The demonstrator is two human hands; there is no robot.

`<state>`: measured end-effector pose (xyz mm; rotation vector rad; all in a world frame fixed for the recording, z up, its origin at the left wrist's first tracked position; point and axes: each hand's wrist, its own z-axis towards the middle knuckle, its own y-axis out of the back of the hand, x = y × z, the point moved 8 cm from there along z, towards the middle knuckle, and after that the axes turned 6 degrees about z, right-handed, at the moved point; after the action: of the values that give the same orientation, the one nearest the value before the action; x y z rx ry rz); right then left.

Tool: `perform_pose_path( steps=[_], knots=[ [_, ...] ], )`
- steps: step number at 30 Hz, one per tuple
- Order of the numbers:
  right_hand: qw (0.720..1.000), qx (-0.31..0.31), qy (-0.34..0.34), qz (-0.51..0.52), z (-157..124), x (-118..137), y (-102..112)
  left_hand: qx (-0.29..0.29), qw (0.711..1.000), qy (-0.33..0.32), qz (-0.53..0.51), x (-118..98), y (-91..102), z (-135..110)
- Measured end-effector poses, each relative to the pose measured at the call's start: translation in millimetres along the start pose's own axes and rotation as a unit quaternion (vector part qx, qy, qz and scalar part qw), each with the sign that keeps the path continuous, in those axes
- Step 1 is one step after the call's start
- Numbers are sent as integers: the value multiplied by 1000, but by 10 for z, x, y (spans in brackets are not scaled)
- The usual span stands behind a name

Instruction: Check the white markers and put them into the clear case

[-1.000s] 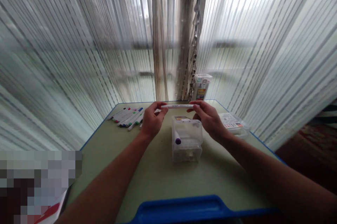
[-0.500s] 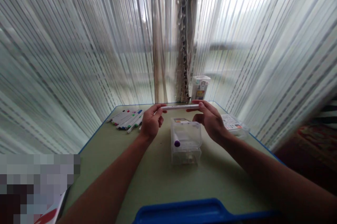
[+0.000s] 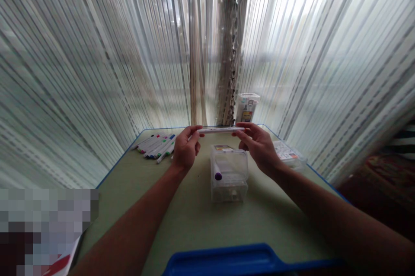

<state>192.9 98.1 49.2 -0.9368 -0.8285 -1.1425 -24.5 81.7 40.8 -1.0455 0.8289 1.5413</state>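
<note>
A white marker pen (image 3: 220,130) is held level above the table, its two ends between my hands. My left hand (image 3: 187,148) pinches the left end with thumb and fingers. At the other end, my right hand (image 3: 258,144) is closed on the pen, its fingertips hiding that tip. Below and between the hands stands a clear plastic box (image 3: 229,191). A marker with a purple end (image 3: 218,176) lies in it, pointing toward me. Left of my left hand, several white markers (image 3: 158,145) with coloured ends lie in a loose pile.
A clear case with a printed label (image 3: 287,151) lies right of my right hand. Another clear labelled box (image 3: 247,109) stands at the table's back edge, before striped curtains (image 3: 155,51). A blue tray-like edge (image 3: 223,261) crosses the front of the green table (image 3: 191,224).
My right hand's fingers have shifted slightly left along the pen and drawn in closer. The left hand keeps its pinch, and the box and pile stay put.
</note>
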Motion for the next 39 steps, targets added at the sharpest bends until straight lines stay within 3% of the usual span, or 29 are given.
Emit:
perform_pose_path(
  steps=[14,39],
  knots=[
    [1000,-9,7,-29,1,-2,14,-23,996,-40,75,-48,54,-13],
    [1000,-5,7,-10,20,-17,10,-28,997,-31,67,-32,55,-13]
  ],
)
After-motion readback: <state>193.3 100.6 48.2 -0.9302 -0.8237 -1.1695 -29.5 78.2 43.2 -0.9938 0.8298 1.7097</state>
